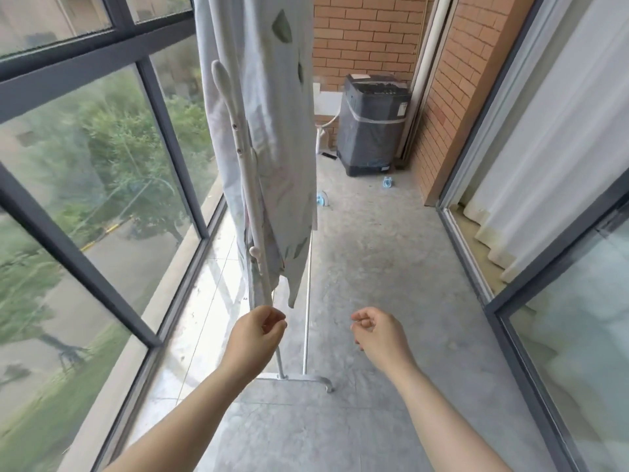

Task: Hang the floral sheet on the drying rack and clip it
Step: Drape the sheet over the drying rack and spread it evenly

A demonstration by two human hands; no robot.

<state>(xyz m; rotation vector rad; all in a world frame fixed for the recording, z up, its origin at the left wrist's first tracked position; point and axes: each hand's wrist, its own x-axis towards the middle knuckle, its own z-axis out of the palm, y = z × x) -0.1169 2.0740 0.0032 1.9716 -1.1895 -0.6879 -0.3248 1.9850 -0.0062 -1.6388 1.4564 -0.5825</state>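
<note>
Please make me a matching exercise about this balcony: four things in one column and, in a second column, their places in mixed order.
1 floral sheet
2 washing machine
3 blue clip
4 white curtain

A lying loose on the concrete floor
B hanging on the drying rack
C at the right, beside the glass door
D standing against the brick wall

Pairs: 1-B, 2-D, 3-A, 4-C

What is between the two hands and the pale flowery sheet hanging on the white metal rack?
Nothing visible. The left hand and right hand sit just below the bottom corner of the pale floral sheet, only air between. The white metal rack pole stands right by the left hand, not between.
</note>
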